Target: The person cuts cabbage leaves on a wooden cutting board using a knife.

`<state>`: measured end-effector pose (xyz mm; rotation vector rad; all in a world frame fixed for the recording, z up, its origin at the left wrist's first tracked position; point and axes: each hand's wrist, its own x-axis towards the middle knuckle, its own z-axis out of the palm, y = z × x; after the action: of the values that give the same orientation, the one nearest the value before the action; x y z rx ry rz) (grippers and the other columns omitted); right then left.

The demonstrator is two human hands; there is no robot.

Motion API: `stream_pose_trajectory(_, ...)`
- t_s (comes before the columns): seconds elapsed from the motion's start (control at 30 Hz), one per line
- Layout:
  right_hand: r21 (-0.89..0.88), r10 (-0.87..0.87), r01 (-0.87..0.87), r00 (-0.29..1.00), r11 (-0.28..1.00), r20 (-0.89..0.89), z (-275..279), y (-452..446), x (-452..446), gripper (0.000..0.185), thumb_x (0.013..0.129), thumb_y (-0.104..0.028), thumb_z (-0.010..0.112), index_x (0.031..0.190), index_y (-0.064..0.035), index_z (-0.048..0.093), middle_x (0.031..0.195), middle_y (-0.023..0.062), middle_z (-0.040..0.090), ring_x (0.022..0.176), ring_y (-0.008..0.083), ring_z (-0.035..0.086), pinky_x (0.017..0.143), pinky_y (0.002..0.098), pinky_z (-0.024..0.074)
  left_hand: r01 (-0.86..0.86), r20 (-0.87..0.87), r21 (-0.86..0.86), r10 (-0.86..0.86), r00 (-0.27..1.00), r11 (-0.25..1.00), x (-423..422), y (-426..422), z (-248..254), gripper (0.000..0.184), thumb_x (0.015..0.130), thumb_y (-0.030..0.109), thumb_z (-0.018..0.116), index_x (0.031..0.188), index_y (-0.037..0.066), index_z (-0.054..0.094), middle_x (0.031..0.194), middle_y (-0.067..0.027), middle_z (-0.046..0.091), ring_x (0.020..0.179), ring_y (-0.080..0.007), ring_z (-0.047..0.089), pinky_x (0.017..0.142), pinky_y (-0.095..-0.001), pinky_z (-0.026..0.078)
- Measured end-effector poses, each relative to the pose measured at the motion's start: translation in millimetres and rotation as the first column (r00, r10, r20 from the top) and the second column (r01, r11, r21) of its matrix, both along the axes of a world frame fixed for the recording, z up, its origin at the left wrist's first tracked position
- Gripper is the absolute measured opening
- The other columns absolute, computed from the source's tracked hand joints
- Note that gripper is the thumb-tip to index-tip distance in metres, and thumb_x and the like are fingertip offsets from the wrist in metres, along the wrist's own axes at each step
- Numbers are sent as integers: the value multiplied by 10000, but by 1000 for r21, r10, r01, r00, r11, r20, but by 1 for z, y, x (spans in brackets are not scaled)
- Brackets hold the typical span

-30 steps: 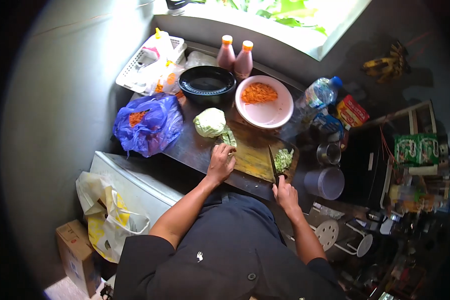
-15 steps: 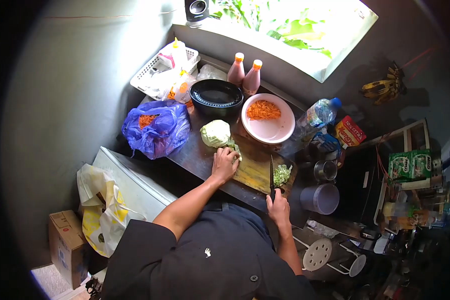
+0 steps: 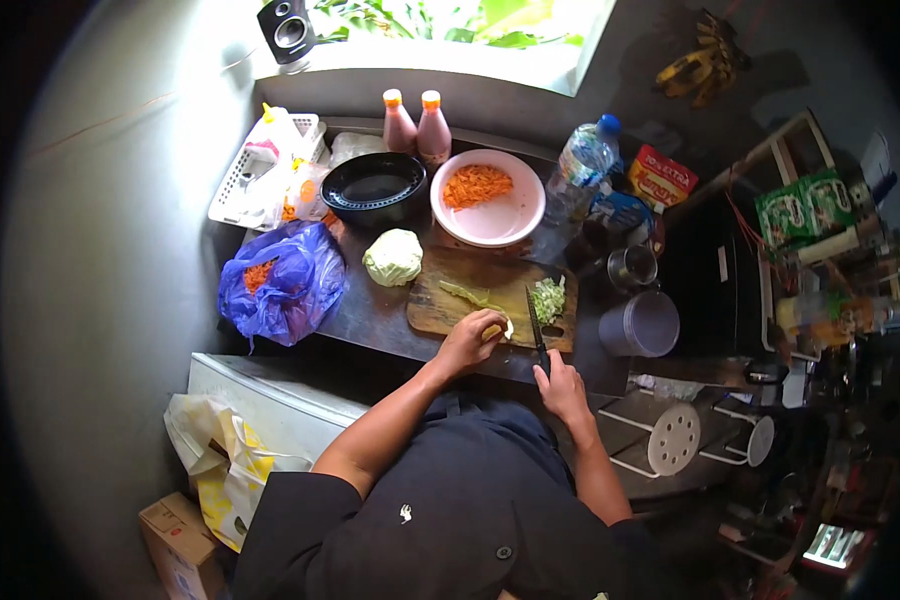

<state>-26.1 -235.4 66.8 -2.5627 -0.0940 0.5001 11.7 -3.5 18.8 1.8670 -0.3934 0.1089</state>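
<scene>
Left end of tabletop [image 3: 365, 315]: one blue plastic bag [image 3: 295, 285], shredded orange matter partly visible in its opening; one white basket [image 3: 232, 192] at the far-left corner, contents overlapping, not countable. Toward the far edge: one black oval bowl [image 3: 375, 187], interior dark; two orange-capped bottles [image 3: 416, 130] behind it. One cabbage head [image 3: 393, 258], just beside the board's left end. Cutting board [image 3: 435, 312] at the near edge, middle. Left hand [image 3: 478, 338]: fingers curled, pinching pale leaf pieces [image 3: 508, 328], partly covered. Far side: one pink bowl [image 3: 510, 218], orange shreds inside. Right hand [image 3: 562, 385]: closed around knife [image 3: 535, 325], handle mostly hidden; blade beside one chopped pile [image 3: 548, 300]. Right end: one lidded tub [image 3: 640, 325], bounding the space.
</scene>
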Motion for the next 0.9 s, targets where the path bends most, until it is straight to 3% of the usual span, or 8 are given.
stream_pose_trajectory(0.1,9,12,-12,999,1000,30,0,3,-8,387,955,-317,595,1215,-39,522,921,303,676,899,506,641,793,583,501,-144,-24,240,154,988,960,-12,3,-8,189,850,70,709,1029,20,675,1050,-137,690,965,-275,669,806,-355,539)
stream_pose_trajectory(0.23,15,29,-29,999,999,40,3,9,-13,394,965,-322,572,1234,-42,510,909,303,677,889,514,640,798,591,497,-179,-223,161,212,951,971,-3,-12,5,187,849,69,705,1031,28,693,1030,-144,689,969,-307,652,830,-366,527)
stream_pose_trajectory(0.33,-17,-38,39,998,999,48,6,12,-11,405,970,-327,559,1253,-46,491,899,309,675,886,520,639,798,596,497,-29,-304,59,46,952,998,12,-18,14,189,845,76,710,1029,36,706,1033,-137,687,997,-328,629,881,-384,507)
stream_pose_trajectory(0.4,-39,-93,95,994,995,50,6,12,-12,411,972,-330,554,1263,-49,482,896,313,673,884,523,637,798,598,497,-153,218,212,106,970,965,21,-19,12,191,829,83,724,1015,45,713,1048,-124,687,1023,-323,615,901,-404,497)
stream_pose_trajectory(0.53,-9,-107,107,993,994,41,1,7,-16,410,971,-331,556,1244,-39,468,889,313,672,877,524,637,797,603,493,-261,287,447,139,948,856,26,8,7,181,801,106,730,980,80,724,1021,-114,680,1008,-310,601,909,-425,475)
stream_pose_trajectory(0.67,3,-18,18,1000,1000,-2,-4,6,-23,402,970,-329,560,1222,-31,460,891,313,672,883,517,639,804,605,488,-189,254,577,45,966,795,22,31,5,136,774,133,745,902,91,725,937,-85,671,954,-303,607,860,-420,471)
stream_pose_trajectory(0.8,20,-10,10,999,1000,-34,2,8,-21,397,970,-320,566,1220,-33,453,890,313,671,885,517,639,806,606,488,-311,255,533,202,946,787,7,50,-2,131,746,128,736,867,78,725,952,-76,674,949,-296,606,837,-417,470)
stream_pose_trajectory(0.9,27,6,-5,999,1000,-38,0,7,-21,397,968,-308,573,1223,-34,439,888,309,673,880,523,637,806,611,485,-368,296,534,239,925,761,-2,47,9,266,733,85,722,996,55,699,1036,-102,657,1027,-314,581,911,-422,463)
